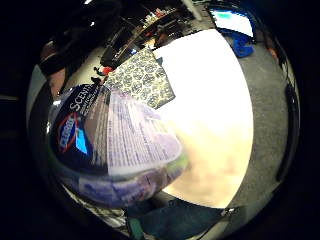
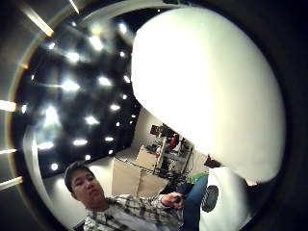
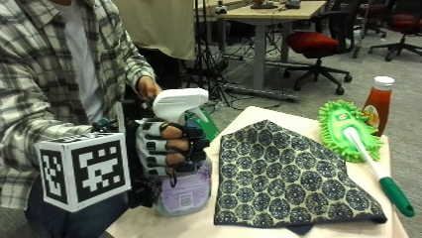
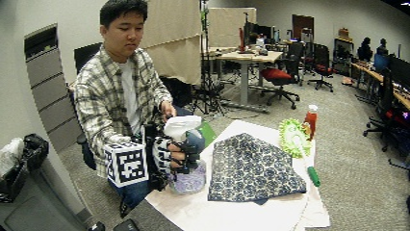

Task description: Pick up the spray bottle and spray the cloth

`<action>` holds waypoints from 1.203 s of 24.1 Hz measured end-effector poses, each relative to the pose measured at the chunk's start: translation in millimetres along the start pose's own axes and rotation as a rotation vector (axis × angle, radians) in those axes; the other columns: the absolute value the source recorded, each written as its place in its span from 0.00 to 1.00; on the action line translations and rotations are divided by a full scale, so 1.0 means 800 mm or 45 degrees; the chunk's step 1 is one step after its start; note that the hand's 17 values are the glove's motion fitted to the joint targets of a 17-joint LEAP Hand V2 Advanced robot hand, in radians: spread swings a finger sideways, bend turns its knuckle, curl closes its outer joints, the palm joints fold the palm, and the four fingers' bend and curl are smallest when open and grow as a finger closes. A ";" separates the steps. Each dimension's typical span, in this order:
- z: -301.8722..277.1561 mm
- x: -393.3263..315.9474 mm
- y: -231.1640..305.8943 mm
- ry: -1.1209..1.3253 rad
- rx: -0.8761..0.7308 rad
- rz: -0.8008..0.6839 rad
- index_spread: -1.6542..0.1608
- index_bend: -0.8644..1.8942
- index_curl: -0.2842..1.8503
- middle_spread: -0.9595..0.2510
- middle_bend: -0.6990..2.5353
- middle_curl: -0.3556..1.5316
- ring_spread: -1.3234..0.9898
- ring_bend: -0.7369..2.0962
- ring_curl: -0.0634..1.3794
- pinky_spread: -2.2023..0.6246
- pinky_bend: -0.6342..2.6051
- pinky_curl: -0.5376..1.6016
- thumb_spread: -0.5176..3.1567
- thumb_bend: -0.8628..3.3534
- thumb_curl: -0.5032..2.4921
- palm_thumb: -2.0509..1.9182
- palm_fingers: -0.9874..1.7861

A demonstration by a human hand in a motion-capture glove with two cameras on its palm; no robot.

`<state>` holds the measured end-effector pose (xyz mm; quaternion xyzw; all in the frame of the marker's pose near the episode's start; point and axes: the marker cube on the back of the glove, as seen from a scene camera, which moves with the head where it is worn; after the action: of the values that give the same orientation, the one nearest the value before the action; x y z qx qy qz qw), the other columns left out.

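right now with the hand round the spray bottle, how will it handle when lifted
The spray bottle looks like rigid plastic, so it should keep its shape in the right hand. Its white trigger head sits high on a narrow neck, so it may tip if set down carelessly. Any liquid inside could slosh; the fill level is unclear.

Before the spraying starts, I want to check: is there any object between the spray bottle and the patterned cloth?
Nothing visible. The right hand grips the spray bottle, and the cloth lies right beside it on the table.
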<state>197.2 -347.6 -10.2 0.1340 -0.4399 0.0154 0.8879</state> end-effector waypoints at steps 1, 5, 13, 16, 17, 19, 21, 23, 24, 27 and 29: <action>0.001 0.000 -0.003 -0.013 -0.007 -0.007 0.79 0.39 0.29 0.79 0.31 0.37 0.55 0.43 0.25 0.81 0.25 0.38 0.41 0.23 0.35 0.74 0.62; 0.001 -0.001 -0.013 -0.052 -0.031 -0.032 0.79 0.37 0.29 0.77 0.32 0.37 0.54 0.43 0.26 0.80 0.25 0.38 0.40 0.23 0.35 0.75 0.66; 0.002 -0.010 -0.026 -0.108 -0.056 -0.056 0.78 0.35 0.29 0.73 0.31 0.39 0.51 0.43 0.28 0.77 0.30 0.41 0.33 0.21 0.37 0.77 0.76; 0.002 -0.010 -0.027 -0.098 -0.035 -0.049 0.77 0.35 0.29 0.70 0.32 0.40 0.50 0.43 0.29 0.76 0.31 0.42 0.30 0.21 0.37 0.78 0.77; 0.003 -0.010 -0.027 -0.095 -0.026 -0.044 0.77 0.35 0.29 0.70 0.33 0.40 0.50 0.43 0.30 0.75 0.31 0.42 0.30 0.21 0.38 0.78 0.78; 0.003 -0.010 -0.026 -0.091 -0.009 -0.033 0.77 0.38 0.30 0.68 0.33 0.41 0.49 0.43 0.30 0.75 0.31 0.42 0.28 0.21 0.38 0.78 0.80; 0.004 -0.010 -0.026 -0.086 0.000 -0.018 0.77 0.39 0.31 0.67 0.33 0.41 0.49 0.43 0.30 0.74 0.31 0.42 0.27 0.20 0.38 0.78 0.80; 0.006 -0.010 -0.027 -0.078 0.001 0.000 0.76 0.39 0.31 0.66 0.34 0.42 0.48 0.43 0.31 0.74 0.30 0.42 0.26 0.20 0.39 0.78 0.82; 0.007 -0.010 -0.027 -0.072 0.002 0.007 0.76 0.39 0.32 0.66 0.34 0.42 0.48 0.43 0.32 0.73 0.30 0.42 0.25 0.20 0.39 0.79 0.82; 0.008 -0.011 -0.028 -0.048 0.020 0.016 0.76 0.40 0.33 0.64 0.35 0.43 0.48 0.44 0.33 0.72 0.30 0.43 0.24 0.20 0.39 0.79 0.83; 0.008 -0.011 -0.028 -0.038 0.040 0.015 0.75 0.41 0.33 0.64 0.35 0.43 0.48 0.45 0.33 0.72 0.30 0.43 0.23 0.20 0.40 0.78 0.84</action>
<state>189.7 -370.1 -18.4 0.1455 -0.4537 0.0257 0.8788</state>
